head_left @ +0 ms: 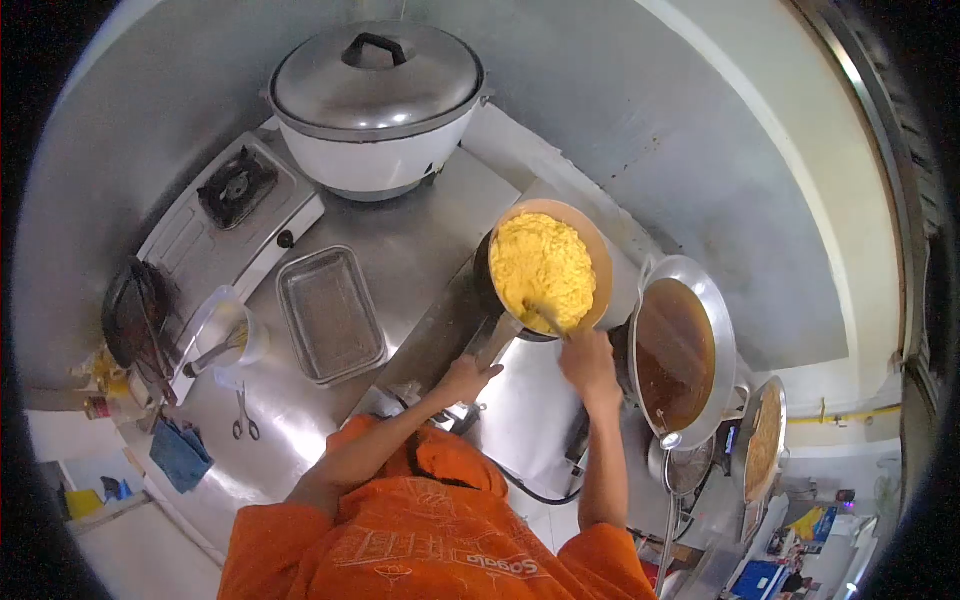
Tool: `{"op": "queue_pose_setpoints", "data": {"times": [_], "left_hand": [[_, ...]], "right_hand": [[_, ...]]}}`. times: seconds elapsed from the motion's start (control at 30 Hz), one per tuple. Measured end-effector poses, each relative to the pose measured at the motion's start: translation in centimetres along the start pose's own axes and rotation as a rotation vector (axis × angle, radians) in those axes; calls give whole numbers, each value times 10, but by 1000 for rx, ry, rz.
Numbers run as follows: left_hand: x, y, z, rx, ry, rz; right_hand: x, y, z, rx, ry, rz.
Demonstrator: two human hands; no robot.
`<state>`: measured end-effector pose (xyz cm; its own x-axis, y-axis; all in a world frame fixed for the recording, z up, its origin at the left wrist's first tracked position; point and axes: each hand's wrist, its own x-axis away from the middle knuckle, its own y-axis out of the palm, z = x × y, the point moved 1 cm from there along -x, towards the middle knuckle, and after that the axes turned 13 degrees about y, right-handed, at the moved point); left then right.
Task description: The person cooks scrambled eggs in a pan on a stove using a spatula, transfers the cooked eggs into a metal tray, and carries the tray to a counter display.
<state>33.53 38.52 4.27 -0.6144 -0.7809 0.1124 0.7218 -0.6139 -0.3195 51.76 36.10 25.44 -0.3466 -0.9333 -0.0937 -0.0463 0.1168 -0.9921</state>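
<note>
A tan-lined frying pan [598, 250] sits on the stove, filled with yellow scrambled eggs [540, 262]. My left hand [466, 381] is closed around the end of the pan's handle [498, 341]. With my right hand [590, 364] I grip a spatula-like utensil [545, 316], its blurred end dipping into the eggs near the pan's front rim. My fist hides the utensil's grip, so its exact kind is unclear.
A wide metal wok [725, 350] of brown liquid stands close to my right, a strainer [688, 465] below it and another pan [768, 440] beyond. Leftward are a steel tray [378, 335], scissors [243, 418], a plastic tub [255, 345], a gas burner [238, 187] and a large rice cooker [375, 160].
</note>
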Motion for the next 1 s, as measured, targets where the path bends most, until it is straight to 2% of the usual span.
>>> {"op": "queue_pose_setpoints", "data": {"times": [0.07, 0.17, 0.2, 0.23, 0.33, 0.43, 0.47, 0.53, 0.6, 0.63, 0.67, 0.73, 0.8, 0.9, 0.97, 1.0], "left_hand": [[-2, -13, 13, 82, -110, -88], [14, -22, 37, 180, -209, -130], [11, -26, 41, 211, -219, -115], [10, -25, 38, 210, -143, -96], [8, -27, 39, 132, -28, -65], [10, -33, 50, 154, -238, -142], [6, -26, 40, 160, -207, -125], [4, -14, 21, 179, -159, -87], [10, -22, 27, 256, -182, -111], [10, -24, 33, 258, -181, -100], [11, -24, 36, 271, -186, -87], [11, -28, 38, 257, -182, -99], [9, -25, 38, 248, -191, -100], [3, -14, 23, 222, -171, -95], [3, -6, 7, 208, -93, -73], [11, -7, 11, 236, -126, -95]], "right_hand": [[-34, 42, 6, -94, 40, 118], [-60, 18, 11, 42, 190, -84], [-46, -9, 8, -30, 216, -38], [-21, -37, 4, -98, 235, 2], [19, -74, -7, -98, 121, -197], [-7, 6, 9, 8, 77, -26], [-15, 22, 14, 58, 105, -15], [-50, 23, 10, 209, 247, -129], [-46, -20, 19, 89, 407, -117], [-30, -44, 30, 44, 281, -20], [-15, -81, 22, 106, 308, -113], [12, -91, 46, -31, 269, -100], [14, -62, 56, 38, 369, -183], [-32, 9, 54, 191, 296, 12], [-59, 4, 65, 251, 293, 47], [-62, 2, 73, 278, 301, 63]]}}
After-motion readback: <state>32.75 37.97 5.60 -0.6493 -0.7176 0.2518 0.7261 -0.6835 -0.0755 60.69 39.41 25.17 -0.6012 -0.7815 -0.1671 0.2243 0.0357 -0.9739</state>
